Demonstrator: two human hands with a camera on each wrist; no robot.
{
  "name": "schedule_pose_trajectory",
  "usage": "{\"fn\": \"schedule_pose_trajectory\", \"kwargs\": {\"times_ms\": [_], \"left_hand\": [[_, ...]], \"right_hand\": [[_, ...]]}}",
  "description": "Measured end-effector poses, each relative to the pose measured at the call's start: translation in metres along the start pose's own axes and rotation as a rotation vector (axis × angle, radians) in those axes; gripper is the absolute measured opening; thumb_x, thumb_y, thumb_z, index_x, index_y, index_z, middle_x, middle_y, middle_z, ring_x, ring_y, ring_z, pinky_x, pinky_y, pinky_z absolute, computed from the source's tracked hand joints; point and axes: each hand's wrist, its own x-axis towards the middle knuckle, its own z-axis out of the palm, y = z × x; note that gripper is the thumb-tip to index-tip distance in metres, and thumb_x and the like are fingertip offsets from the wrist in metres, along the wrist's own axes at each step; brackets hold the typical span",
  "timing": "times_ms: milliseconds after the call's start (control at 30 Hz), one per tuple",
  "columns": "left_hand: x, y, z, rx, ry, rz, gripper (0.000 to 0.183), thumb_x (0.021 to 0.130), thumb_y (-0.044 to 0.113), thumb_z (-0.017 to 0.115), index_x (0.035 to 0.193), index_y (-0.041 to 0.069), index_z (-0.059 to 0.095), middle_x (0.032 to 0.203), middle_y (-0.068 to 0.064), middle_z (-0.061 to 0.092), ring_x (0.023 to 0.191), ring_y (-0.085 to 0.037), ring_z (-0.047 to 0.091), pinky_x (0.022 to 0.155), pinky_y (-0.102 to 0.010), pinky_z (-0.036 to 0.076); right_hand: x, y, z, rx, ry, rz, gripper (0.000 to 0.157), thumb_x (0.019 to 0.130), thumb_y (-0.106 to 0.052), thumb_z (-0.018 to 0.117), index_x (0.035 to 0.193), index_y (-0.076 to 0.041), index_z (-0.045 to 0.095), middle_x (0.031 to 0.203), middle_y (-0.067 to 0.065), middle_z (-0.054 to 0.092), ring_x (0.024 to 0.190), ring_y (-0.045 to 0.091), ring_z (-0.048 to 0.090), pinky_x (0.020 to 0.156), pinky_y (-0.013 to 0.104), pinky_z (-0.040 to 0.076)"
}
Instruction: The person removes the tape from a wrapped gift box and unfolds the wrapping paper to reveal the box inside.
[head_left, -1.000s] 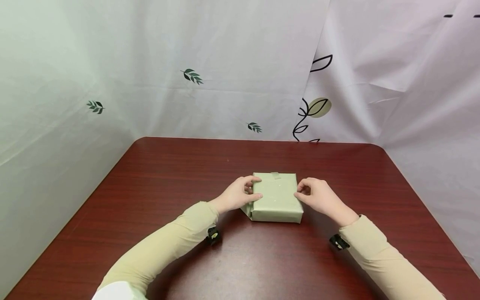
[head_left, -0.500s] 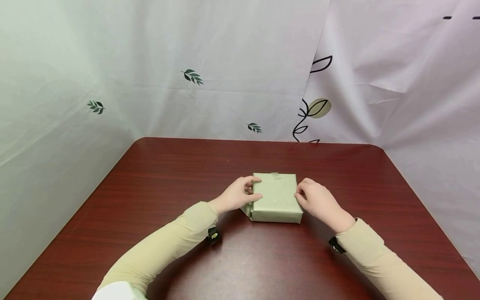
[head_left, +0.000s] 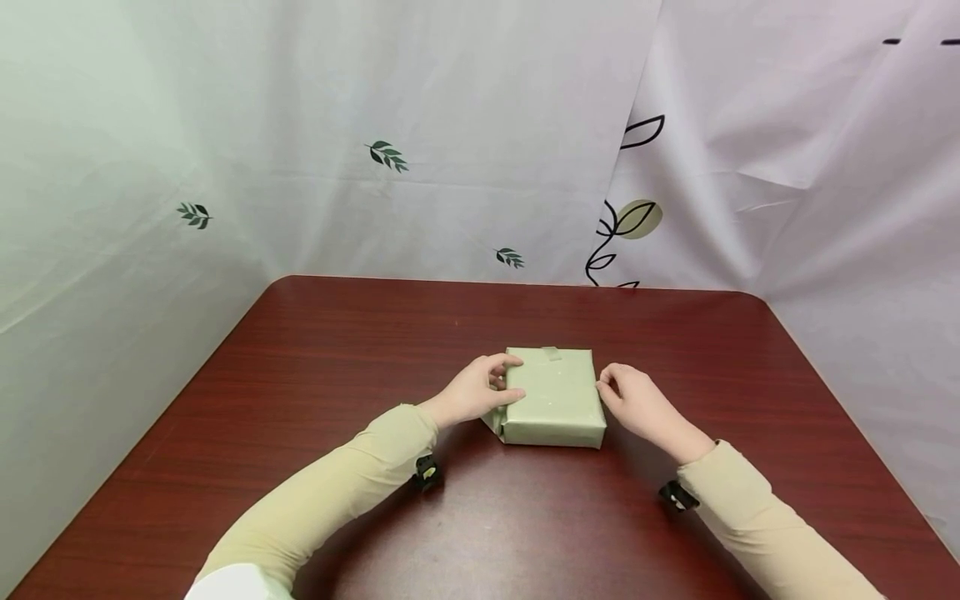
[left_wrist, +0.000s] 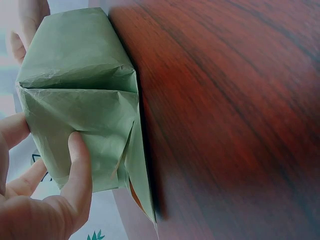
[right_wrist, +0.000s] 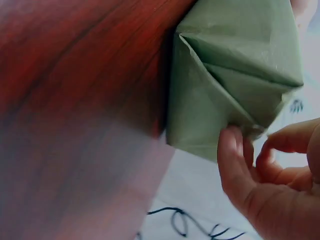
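Observation:
A box wrapped in pale green paper [head_left: 557,392] lies on the table, its paper folded into flaps at both ends. At its left end my left hand [head_left: 471,390] holds it, thumb and forefinger over the top edge. In the left wrist view, one finger of that hand presses against the folded end flap [left_wrist: 100,115]. My right hand [head_left: 637,404] is at the right end with bent fingers. The right wrist view shows its fingertips pinching at the point of the triangular flap [right_wrist: 200,110]; a small shiny bit there is too small to identify.
A dark red wood-grain table [head_left: 480,517] carries the box. White curtains [head_left: 465,100] with leaf prints stand behind it and along the sides. A strip of clear tape [head_left: 552,353] sits on the box's top near the far edge. A black wrist camera [head_left: 678,496] hangs under the right sleeve.
My right hand shifts slightly away from the box's top edge, its fingertips drawing closer together. My left hand and the box stay in place.

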Motion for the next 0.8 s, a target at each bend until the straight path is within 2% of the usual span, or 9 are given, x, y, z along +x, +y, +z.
{"fn": "schedule_pose_trajectory", "kwargs": {"times_ms": [167,300,500,567,700,800], "left_hand": [[0.000,0.000,0.000,0.002,0.003,-0.004,0.047,0.085,0.016,0.071,0.129,0.008,0.056,0.118,-0.016,0.056,0.100,-0.027,0.060,0.083,-0.033,0.050],[0.000,-0.001,0.000,0.000,-0.002,-0.002,0.047,0.085,0.016,0.070,0.129,0.008,0.056,0.119,-0.015,0.056,0.099,-0.026,0.059,0.081,-0.031,0.049],[-0.001,0.001,0.000,-0.003,-0.005,0.000,0.047,0.085,0.017,0.070,0.129,0.008,0.055,0.121,-0.014,0.056,0.099,-0.026,0.059,0.080,-0.031,0.049],[-0.001,0.001,0.000,0.004,-0.002,-0.002,0.047,0.085,0.017,0.070,0.129,0.009,0.056,0.120,-0.014,0.056,0.099,-0.026,0.059,0.081,-0.032,0.049],[0.000,0.000,0.000,0.003,-0.003,-0.006,0.047,0.085,0.017,0.070,0.129,0.009,0.056,0.121,-0.012,0.056,0.098,-0.024,0.059,0.081,-0.032,0.048],[0.000,-0.001,0.000,-0.003,-0.009,-0.005,0.047,0.086,0.017,0.070,0.130,0.009,0.055,0.123,-0.011,0.055,0.099,-0.024,0.058,0.081,-0.032,0.048]], "right_hand": [[-0.002,0.008,-0.003,0.088,-0.060,0.093,0.009,0.093,-0.008,0.053,0.086,-0.003,0.056,0.061,0.000,0.043,0.053,0.011,0.035,0.052,0.024,0.032],[-0.003,0.016,-0.002,0.080,-0.063,0.081,0.008,0.091,-0.008,0.055,0.085,-0.005,0.058,0.067,-0.001,0.051,0.057,0.009,0.038,0.057,0.024,0.035],[-0.006,0.023,-0.005,0.060,-0.040,0.059,0.006,0.089,-0.008,0.057,0.083,-0.008,0.058,0.071,0.000,0.052,0.060,0.010,0.040,0.060,0.026,0.036],[-0.007,0.024,-0.006,0.078,-0.035,0.037,0.001,0.088,-0.005,0.058,0.088,-0.006,0.058,0.077,0.003,0.057,0.065,0.013,0.049,0.063,0.028,0.042],[-0.008,0.030,-0.004,0.106,-0.036,-0.054,0.023,0.085,0.005,0.057,0.107,0.000,0.057,0.097,0.013,0.062,0.084,0.025,0.063,0.075,0.040,0.052],[-0.009,0.036,-0.002,0.080,-0.037,-0.131,0.043,0.080,0.014,0.055,0.121,0.000,0.055,0.105,0.017,0.059,0.090,0.029,0.064,0.079,0.042,0.052]]}}
